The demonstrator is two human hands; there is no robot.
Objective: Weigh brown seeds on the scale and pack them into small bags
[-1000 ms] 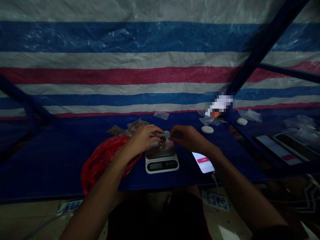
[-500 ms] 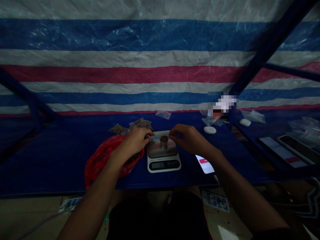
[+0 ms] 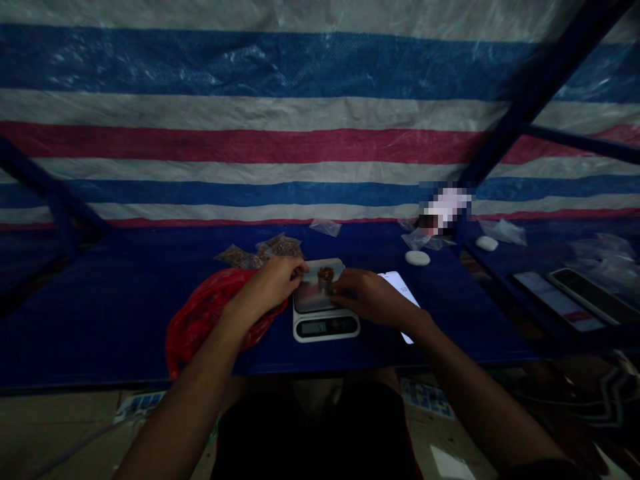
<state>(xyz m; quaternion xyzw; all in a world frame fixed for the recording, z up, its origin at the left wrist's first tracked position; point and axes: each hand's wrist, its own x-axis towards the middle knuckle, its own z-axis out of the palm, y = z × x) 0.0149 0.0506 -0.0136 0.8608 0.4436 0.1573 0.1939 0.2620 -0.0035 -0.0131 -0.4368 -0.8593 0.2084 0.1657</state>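
Note:
A small metal-looking cup (image 3: 324, 283), heaped with brown bits, stands upright on the steel plate of a white digital kitchen scale (image 3: 327, 330). The fingertips of my right hand (image 3: 367, 293) are at the cup's right side, thumb and fingers apart; whether they touch it I cannot tell. Over the plate's left edge, my left hand (image 3: 277, 277) has its fingertips drawn together, and anything between them is too small to make out. Under and beside my left forearm lies a crumpled red plastic bag (image 3: 203, 313). Clear packets of brown bits (image 3: 277, 247) lie just behind my left hand.
A lit phone (image 3: 406, 293) lies right of the scale, partly under my right forearm. A white rounded case (image 3: 417, 258) and clear bags (image 3: 325, 227) sit farther back. Two more phones (image 3: 560, 303) rest on the blue table (image 3: 115, 300) at right. A striped tarp hangs behind.
My right hand has come lower and nearer, from the cup's rim to its lower right side. My left hand has hardly moved. The lit phone's screen now shows different content.

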